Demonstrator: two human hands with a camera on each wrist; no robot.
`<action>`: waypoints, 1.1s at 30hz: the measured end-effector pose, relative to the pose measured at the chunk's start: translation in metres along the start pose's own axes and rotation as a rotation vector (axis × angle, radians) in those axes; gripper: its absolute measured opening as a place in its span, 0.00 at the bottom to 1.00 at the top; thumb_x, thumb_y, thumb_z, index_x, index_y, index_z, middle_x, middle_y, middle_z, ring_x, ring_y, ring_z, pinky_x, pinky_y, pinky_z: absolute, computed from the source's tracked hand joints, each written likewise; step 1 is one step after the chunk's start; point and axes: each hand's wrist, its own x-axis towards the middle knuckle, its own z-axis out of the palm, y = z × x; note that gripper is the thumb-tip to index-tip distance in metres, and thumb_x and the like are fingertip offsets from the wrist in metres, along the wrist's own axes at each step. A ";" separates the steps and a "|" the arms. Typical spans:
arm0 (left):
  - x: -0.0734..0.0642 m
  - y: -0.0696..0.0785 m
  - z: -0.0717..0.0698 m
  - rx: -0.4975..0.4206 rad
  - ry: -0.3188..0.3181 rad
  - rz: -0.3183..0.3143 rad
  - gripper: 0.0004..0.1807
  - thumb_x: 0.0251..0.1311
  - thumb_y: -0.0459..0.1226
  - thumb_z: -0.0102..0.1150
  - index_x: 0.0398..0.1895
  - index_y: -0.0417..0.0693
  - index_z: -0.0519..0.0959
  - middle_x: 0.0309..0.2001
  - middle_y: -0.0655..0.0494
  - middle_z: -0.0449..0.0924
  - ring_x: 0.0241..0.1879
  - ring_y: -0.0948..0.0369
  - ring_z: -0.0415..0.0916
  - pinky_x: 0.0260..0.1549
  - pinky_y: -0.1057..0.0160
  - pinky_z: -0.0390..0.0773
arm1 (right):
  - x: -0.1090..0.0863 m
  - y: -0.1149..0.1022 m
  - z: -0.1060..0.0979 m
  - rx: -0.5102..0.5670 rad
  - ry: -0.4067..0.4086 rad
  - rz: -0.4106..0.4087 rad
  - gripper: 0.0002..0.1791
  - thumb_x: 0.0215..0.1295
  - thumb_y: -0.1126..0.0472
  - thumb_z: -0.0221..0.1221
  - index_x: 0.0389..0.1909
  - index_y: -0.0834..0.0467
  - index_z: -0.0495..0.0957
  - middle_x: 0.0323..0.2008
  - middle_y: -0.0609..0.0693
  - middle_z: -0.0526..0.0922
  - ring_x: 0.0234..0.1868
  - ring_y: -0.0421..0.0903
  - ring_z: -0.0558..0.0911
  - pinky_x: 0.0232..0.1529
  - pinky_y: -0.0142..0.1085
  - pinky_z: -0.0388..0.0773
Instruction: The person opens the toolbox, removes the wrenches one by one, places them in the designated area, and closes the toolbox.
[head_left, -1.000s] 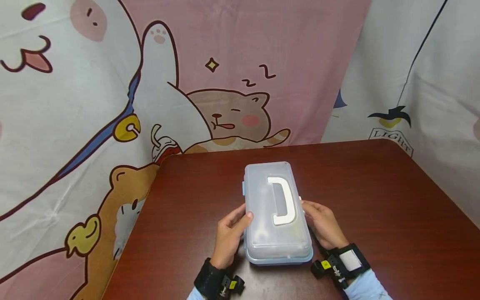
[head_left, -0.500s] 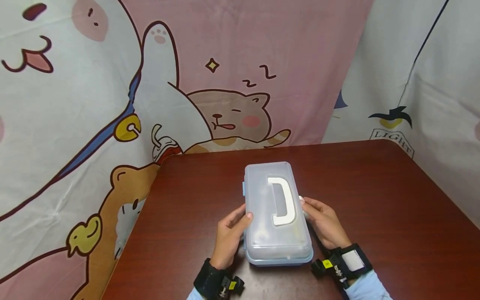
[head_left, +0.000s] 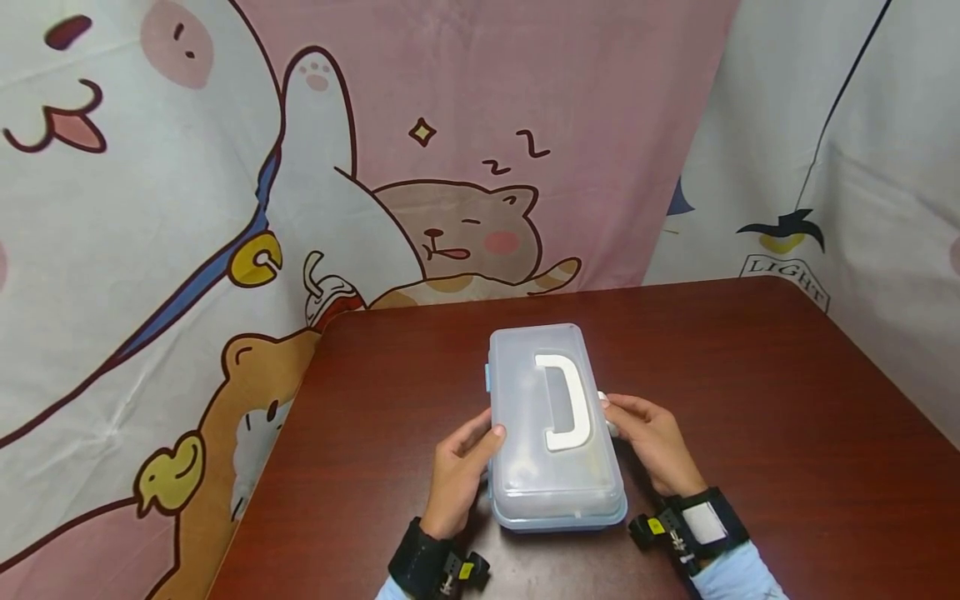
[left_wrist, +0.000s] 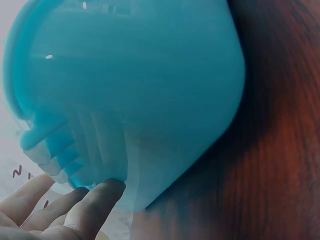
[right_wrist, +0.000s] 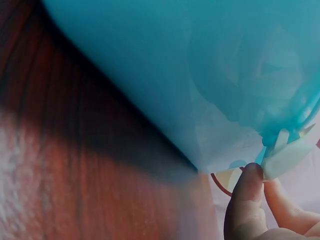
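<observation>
A plastic storage box (head_left: 555, 483) with a pale blue base and a cloudy see-through lid lies on the table, lid down and a white handle (head_left: 576, 404) folded flat on top. My left hand (head_left: 459, 479) rests against its left side, thumb on the lid edge; in the left wrist view the fingers (left_wrist: 100, 205) reach out nearly straight to the blue wall near the hinges (left_wrist: 47, 150). At the right side, my right hand (head_left: 652, 442) pinches the white latch (right_wrist: 290, 155) between thumb and finger, and the latch tilts outward from the wall. Contents look too cloudy to tell.
The box stands on a dark red-brown wooden table (head_left: 750, 375). Behind and left of the table hangs a cartoon-printed cloth (head_left: 465, 83). Each wrist wears a black strap with a small camera (head_left: 652, 529).
My right hand has shifted slightly to the right, and the white latch now stands out further from the box's side. My left hand and the box stay in place.
</observation>
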 end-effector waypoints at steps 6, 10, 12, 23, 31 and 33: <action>0.000 -0.003 0.000 -0.014 -0.005 0.009 0.26 0.57 0.51 0.64 0.58 0.55 0.77 0.57 0.52 0.77 0.55 0.55 0.76 0.48 0.55 0.77 | -0.002 0.001 0.001 -0.037 0.034 -0.014 0.36 0.55 0.36 0.62 0.55 0.59 0.76 0.50 0.57 0.79 0.44 0.50 0.80 0.44 0.42 0.77; -0.001 -0.004 -0.001 -0.020 -0.011 0.011 0.25 0.57 0.50 0.64 0.58 0.55 0.77 0.56 0.52 0.77 0.55 0.55 0.76 0.48 0.55 0.77 | -0.002 0.004 -0.001 -0.032 0.086 -0.021 0.31 0.58 0.38 0.62 0.51 0.60 0.79 0.47 0.57 0.81 0.40 0.49 0.81 0.43 0.41 0.78; -0.001 -0.004 -0.001 -0.016 -0.007 0.013 0.25 0.58 0.50 0.64 0.58 0.55 0.77 0.56 0.52 0.77 0.54 0.56 0.76 0.47 0.55 0.77 | -0.002 0.004 -0.001 -0.045 0.099 -0.028 0.31 0.58 0.38 0.61 0.50 0.60 0.79 0.45 0.56 0.82 0.39 0.49 0.81 0.42 0.42 0.78; 0.000 0.000 0.000 -0.018 -0.006 0.014 0.26 0.57 0.50 0.64 0.58 0.54 0.76 0.56 0.52 0.77 0.54 0.55 0.76 0.47 0.55 0.77 | 0.002 0.002 -0.003 -0.023 0.042 -0.009 0.34 0.53 0.37 0.65 0.50 0.62 0.79 0.44 0.57 0.81 0.39 0.49 0.81 0.41 0.41 0.79; 0.000 0.000 0.000 -0.020 -0.003 -0.002 0.26 0.57 0.50 0.64 0.58 0.54 0.77 0.55 0.51 0.78 0.53 0.55 0.77 0.46 0.55 0.78 | 0.001 0.001 -0.010 0.086 0.003 0.013 0.37 0.56 0.40 0.64 0.53 0.68 0.75 0.47 0.62 0.80 0.38 0.49 0.84 0.41 0.41 0.80; 0.000 0.002 -0.001 -0.016 -0.003 -0.009 0.26 0.57 0.51 0.64 0.58 0.54 0.77 0.56 0.51 0.78 0.53 0.55 0.77 0.46 0.55 0.78 | 0.000 0.000 -0.012 0.097 -0.001 0.017 0.36 0.56 0.41 0.64 0.52 0.68 0.76 0.47 0.63 0.80 0.38 0.49 0.84 0.41 0.42 0.80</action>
